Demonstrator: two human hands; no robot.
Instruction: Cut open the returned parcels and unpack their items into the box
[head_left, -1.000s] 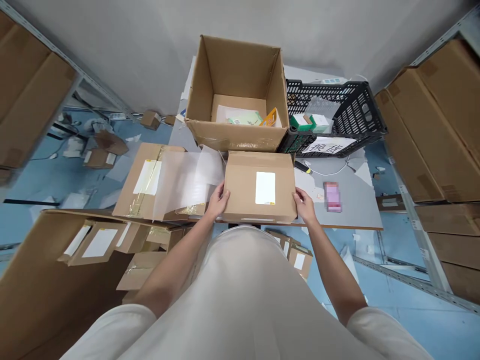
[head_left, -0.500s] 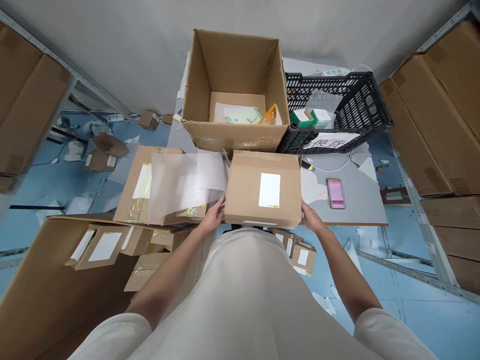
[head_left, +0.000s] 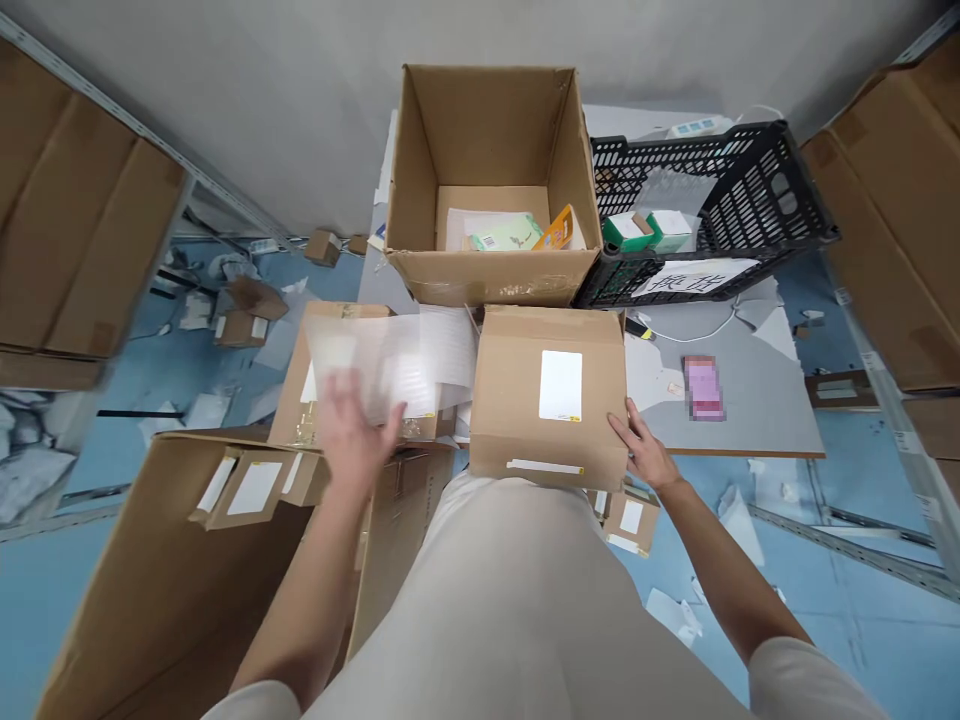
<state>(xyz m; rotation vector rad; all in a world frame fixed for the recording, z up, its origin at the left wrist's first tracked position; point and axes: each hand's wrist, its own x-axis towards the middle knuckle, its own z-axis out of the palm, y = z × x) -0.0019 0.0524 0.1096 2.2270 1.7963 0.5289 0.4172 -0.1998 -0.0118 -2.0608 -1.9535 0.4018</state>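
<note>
A closed cardboard box (head_left: 510,400) with a white label lies in front of me at the table's near edge, its near side against my shirt. My right hand (head_left: 646,448) grips its right edge, fingers on the upper face. To the left, my left hand (head_left: 356,425) is over a translucent packing sheet (head_left: 390,350), smeared by motion, thumb held apart from the fingers. Whether it touches the sheet I cannot tell. Under the sheet sits another labelled carton (head_left: 292,385), partly covered.
Behind stands an open carton (head_left: 495,280) holding a few packets. Right of it is a black plastic crate (head_left: 705,250) with green-and-white boxes. A pink blurred item (head_left: 703,388) lies on the table (head_left: 750,425). At lower left, a large open carton (head_left: 172,570) contains several small boxes.
My left hand has let go of the box's left side and moved left over the sheet. The box's near edge has come closer to me. My right hand's fingers now rest on its upper face.
</note>
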